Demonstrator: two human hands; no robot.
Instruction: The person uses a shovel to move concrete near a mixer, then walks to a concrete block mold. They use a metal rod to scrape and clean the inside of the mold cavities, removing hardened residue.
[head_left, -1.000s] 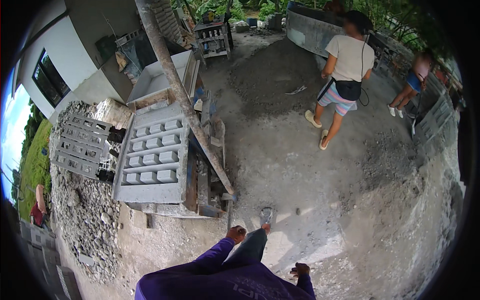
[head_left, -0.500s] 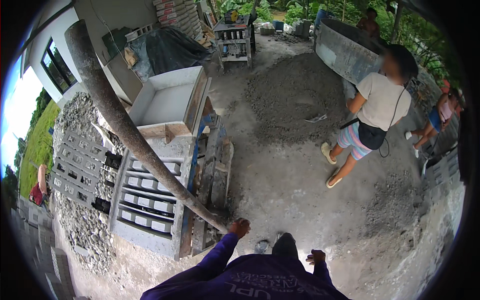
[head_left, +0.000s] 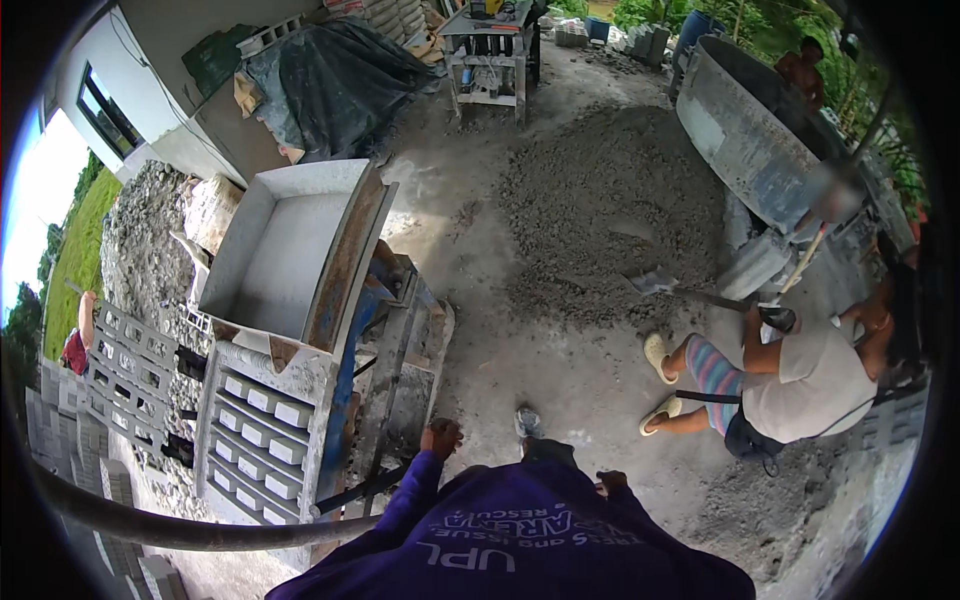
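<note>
My left hand [head_left: 441,438] is raised beside the block-making machine, its fingers loosely apart and nothing seen in them. My right hand [head_left: 611,483] is low at my right side, partly hidden by my purple shirt; its visible fingers are loosely spread and seem to hold nothing. Left of me stands the machine, with a mould frame [head_left: 325,440] full of rows of grey concrete blocks [head_left: 267,435] and a shallow grey feed tray [head_left: 285,255] above it. A long dark pole [head_left: 200,530] curves in from the lower left, its near end hidden behind my left arm.
A co-worker in a light shirt [head_left: 820,385] bends at the right, holding a shovel [head_left: 655,283] whose blade rests by a mound of grey mix [head_left: 610,190]. Beyond are a large round metal pan [head_left: 745,135] and a workbench [head_left: 490,60]. Stacked blocks [head_left: 75,430] line the left.
The pole has swung from upright at the left to low beside me, and my left hand is now away from its end. The co-worker has bent down with a shovel. My view has turned.
</note>
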